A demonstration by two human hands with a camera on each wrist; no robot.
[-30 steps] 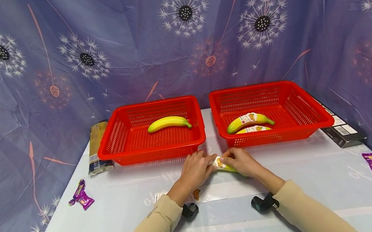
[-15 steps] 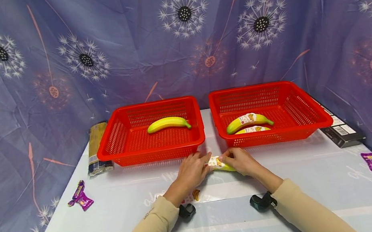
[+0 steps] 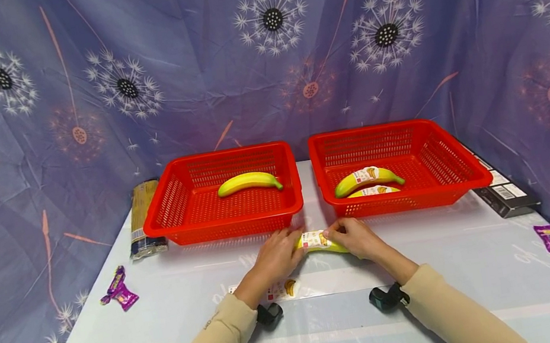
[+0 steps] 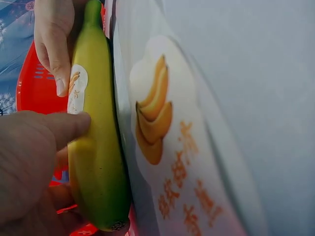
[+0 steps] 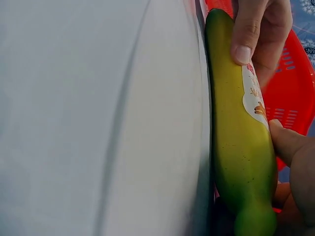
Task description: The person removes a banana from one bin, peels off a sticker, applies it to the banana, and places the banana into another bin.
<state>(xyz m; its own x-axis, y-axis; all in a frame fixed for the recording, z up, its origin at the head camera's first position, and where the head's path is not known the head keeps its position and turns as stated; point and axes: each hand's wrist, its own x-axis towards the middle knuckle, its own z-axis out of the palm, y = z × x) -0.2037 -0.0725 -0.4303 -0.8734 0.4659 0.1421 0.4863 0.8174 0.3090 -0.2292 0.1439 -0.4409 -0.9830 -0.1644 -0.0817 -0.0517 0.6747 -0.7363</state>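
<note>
A yellow banana (image 3: 331,248) with green ends lies across the table in front of the baskets, between the two hands. A white sticker (image 3: 313,240) printed with bananas is on its upper side. My left hand (image 3: 273,254) holds the left end, its thumb (image 4: 74,125) pressed on the skin beside the sticker and its other fingers behind the fruit. Toward the other end, my right hand (image 3: 356,238) grips it, with the thumb at the sticker's right edge; the right wrist view shows fingers partly hidden behind the banana (image 5: 241,142).
A backing strip (image 3: 336,282) with a banana sticker (image 3: 290,288) lies in front of the hands. The left red basket (image 3: 225,230) holds one banana; the right red basket (image 3: 409,202) holds two stickered ones. Purple wrapped sweets (image 3: 123,294), a noodle-like pack (image 3: 144,219) and a black box (image 3: 509,200) lie around.
My left hand has slid left and slightly back along the banana, uncovering more of the sticker, which now lies flatter. The right hand has hardly moved.
</note>
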